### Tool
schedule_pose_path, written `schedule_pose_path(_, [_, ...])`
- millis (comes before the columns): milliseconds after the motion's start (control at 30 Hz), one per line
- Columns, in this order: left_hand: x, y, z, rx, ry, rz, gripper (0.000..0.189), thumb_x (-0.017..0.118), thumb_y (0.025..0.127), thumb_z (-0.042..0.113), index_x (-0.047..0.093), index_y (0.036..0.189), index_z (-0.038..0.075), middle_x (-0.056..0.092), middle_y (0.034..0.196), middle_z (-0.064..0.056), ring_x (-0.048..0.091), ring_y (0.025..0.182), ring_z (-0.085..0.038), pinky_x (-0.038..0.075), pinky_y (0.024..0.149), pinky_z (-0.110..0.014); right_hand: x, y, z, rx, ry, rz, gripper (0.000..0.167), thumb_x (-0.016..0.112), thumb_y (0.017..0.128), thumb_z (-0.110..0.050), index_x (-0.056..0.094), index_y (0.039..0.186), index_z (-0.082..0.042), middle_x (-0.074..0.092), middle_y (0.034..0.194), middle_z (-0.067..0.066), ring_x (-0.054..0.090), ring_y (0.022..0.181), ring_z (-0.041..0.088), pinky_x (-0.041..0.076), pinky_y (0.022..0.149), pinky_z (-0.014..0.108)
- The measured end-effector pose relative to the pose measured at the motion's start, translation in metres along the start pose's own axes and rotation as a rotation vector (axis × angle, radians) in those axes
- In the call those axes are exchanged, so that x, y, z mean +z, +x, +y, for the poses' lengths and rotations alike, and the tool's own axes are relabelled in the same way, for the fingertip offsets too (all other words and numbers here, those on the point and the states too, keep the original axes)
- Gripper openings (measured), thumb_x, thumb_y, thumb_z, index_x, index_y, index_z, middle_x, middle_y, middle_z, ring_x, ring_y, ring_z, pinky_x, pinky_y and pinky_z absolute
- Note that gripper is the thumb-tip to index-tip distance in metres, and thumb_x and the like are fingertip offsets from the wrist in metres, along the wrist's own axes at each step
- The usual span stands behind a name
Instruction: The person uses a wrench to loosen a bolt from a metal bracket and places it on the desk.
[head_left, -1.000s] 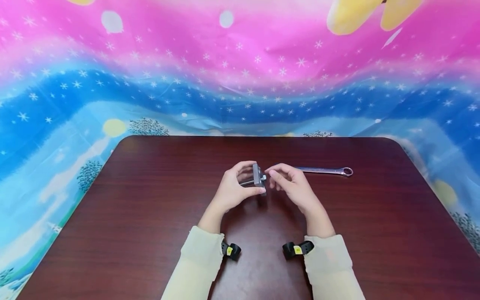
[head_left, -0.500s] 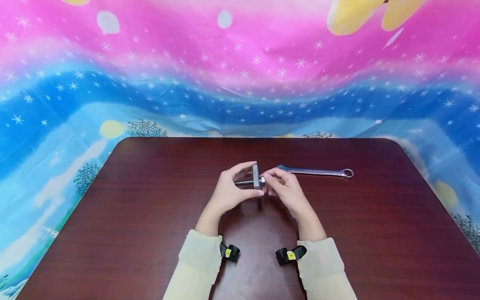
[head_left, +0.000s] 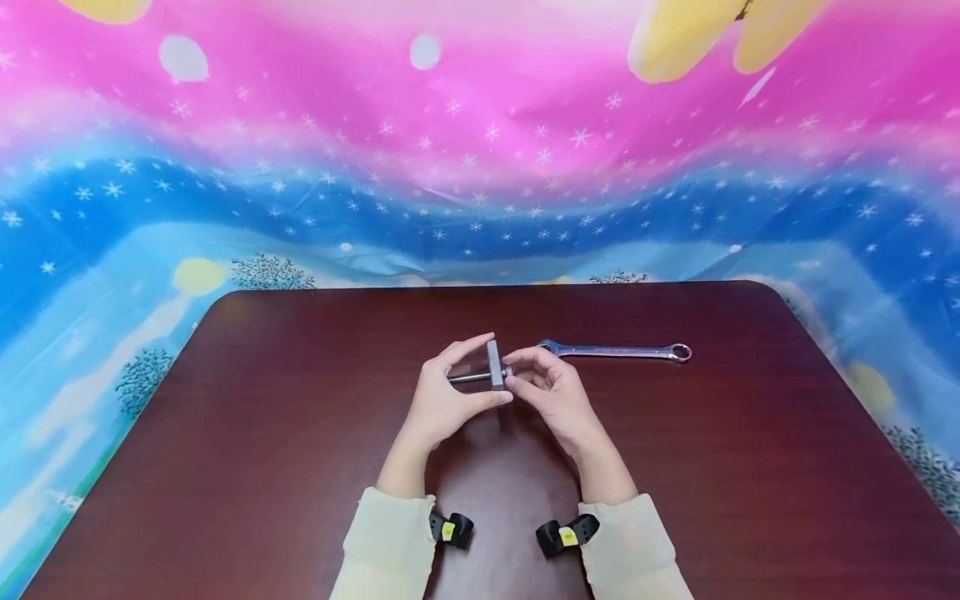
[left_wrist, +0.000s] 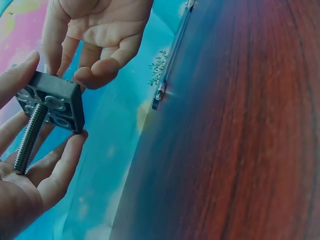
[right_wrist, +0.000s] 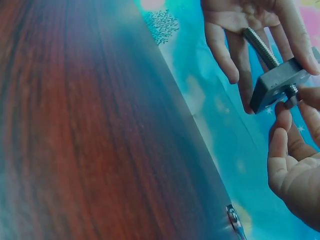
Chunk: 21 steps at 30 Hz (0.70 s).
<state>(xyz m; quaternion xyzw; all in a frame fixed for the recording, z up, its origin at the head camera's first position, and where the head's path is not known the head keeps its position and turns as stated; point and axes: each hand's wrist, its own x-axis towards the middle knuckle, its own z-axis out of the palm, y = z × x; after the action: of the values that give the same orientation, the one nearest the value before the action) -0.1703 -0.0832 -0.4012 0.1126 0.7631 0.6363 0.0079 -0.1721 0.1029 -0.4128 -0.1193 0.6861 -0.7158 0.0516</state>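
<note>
Apparently, the step in hand is finger-turning at a bolt [left_wrist: 29, 142], carried out above the middle of the desk [head_left: 300, 442]. The left hand [head_left: 441, 398] grips the grey block [right_wrist: 276, 80] by opposite edges, thumb on one and fingertips on the other; the bolt's threaded shank projects from the block toward the left palm, though contact with the palm cannot be confirmed. On the opposite face, the right hand [head_left: 553, 402] pinches the hex end [right_wrist: 291, 101] between thumb and finger; whether this is a head or a separate nut cannot be told. Note the short stretch of thread between hex end and block: the two are not seated together.

For good results, the left grip should hold the block square and keep it from rotating, with the palm hollow so that the shank has room. The right fingertips should roll the hex end in short, even turns about the bolt's axis, regripping between turns; sideways pressure could bind the thread. The wrench [head_left: 613, 352] lies on the desk beyond the right hand, roughly parallel to the far edge; it would probably suit only a thread too stiff for fingers.
</note>
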Motion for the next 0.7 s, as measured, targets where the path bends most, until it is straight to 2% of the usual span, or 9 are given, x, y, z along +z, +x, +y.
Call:
schedule_pose_path(133, [0.002,-0.001,-0.002,-0.004,0.002,0.008,0.07,0.09,0.072,0.019,0.061,0.133,0.038,0.062,0.129,0.002,0.066,0.114,-0.024,0.059,0.092,-0.046,0.0,-0.003,-0.001,0.009,-0.022,0.003,0.03,0.063,0.095,-0.005,0.059,0.124,0.003,0.065,0.103,-0.005,0.064,0.088,0.01,0.057,0.077,0.027])
schedule_pose_path(333, [0.004,-0.009,-0.003,-0.017,0.02,0.031,0.07,0.09,0.072,0.015,0.062,0.133,0.035,0.063,0.13,-0.001,0.065,0.113,-0.025,0.06,0.089,-0.046,0.009,-0.004,0.002,0.074,-0.021,0.071,0.027,0.056,0.102,-0.016,0.062,0.115,0.007,0.061,0.075,-0.001,0.053,0.063,0.01,0.049,0.062,0.022])
schedule_pose_path(500, [0.011,-0.006,0.001,0.008,0.018,0.014,0.069,0.09,0.071,0.015,0.063,0.132,0.033,0.063,0.128,-0.001,0.065,0.112,-0.024,0.061,0.086,-0.036,0.008,-0.003,0.0,0.048,-0.026,0.157,0.026,0.057,0.101,-0.015,0.062,0.102,0.01,0.055,0.062,-0.002,0.049,0.056,0.009,0.043,0.055,0.019])
schedule_pose_path(600, [0.011,-0.008,0.001,0.013,0.007,0.009,0.069,0.089,0.072,0.014,0.062,0.133,0.034,0.063,0.128,-0.001,0.066,0.112,-0.024,0.061,0.085,-0.036,0.009,-0.004,0.001,0.04,0.0,0.161,0.022,0.059,0.099,-0.01,0.062,0.104,0.011,0.06,0.067,-0.005,0.054,0.061,0.007,0.047,0.059,0.018])
schedule_pose_path(700, [0.01,-0.008,0.0,0.016,-0.006,0.019,0.07,0.089,0.073,0.014,0.061,0.134,0.034,0.063,0.127,-0.002,0.066,0.112,-0.024,0.061,0.085,-0.036,0.009,-0.006,-0.001,0.026,0.03,0.128,0.021,0.061,0.097,-0.004,0.061,0.112,0.01,0.065,0.081,-0.006,0.062,0.073,0.007,0.054,0.069,0.019])
